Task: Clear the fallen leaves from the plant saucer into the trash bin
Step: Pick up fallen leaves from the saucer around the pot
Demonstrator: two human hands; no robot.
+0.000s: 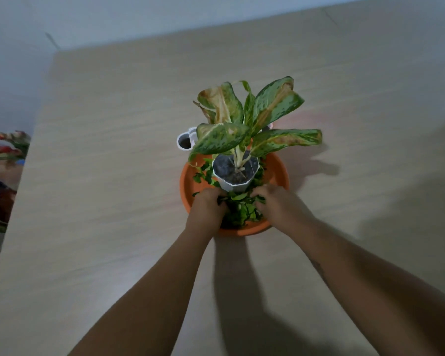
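Center frame, slightly low: orange saucer (188, 186) sits on a pale wood-grain table (100, 176). A white faceted pot (231, 185) stands inside it, toward the far half, w/ dark soil showing. The plant (244, 116) rises from the pot: broad speckled green leaves, several gone yellow-brown at tips and edges, spreading over the saucer's far rim.

The fallen leaves (242, 211) are in the saucer, small and green. Most are heaped in the near part betw. the two hands, and a few more are scattered along the pot's left side.

Left hand (207, 204) comes in from bottom center, knuckles up, over the near-left of the saucer. Its fingers are curled down into the left edge of the heap, close to the pot's base, w/ a dark leaf caught betw. thumb and fingers, so it grips a clump.

Right hand (275, 201) comes in from lower right and sits at the heap's right side. Its fingers are bent w/ tips buried in the leaves; can't tell if it actually has hold of any or just presses against them. Frame is a bit blurred here.

Behind the pot, upper left of it, a small white container (184, 142) stands on the table, partly hidden by foliage. At the left edge of the frame, off the table, are pink-red flowers (5, 145). A grey-white wall (113, 19) fills the top of the frame. Arm shadows fall on the table at bottom center.
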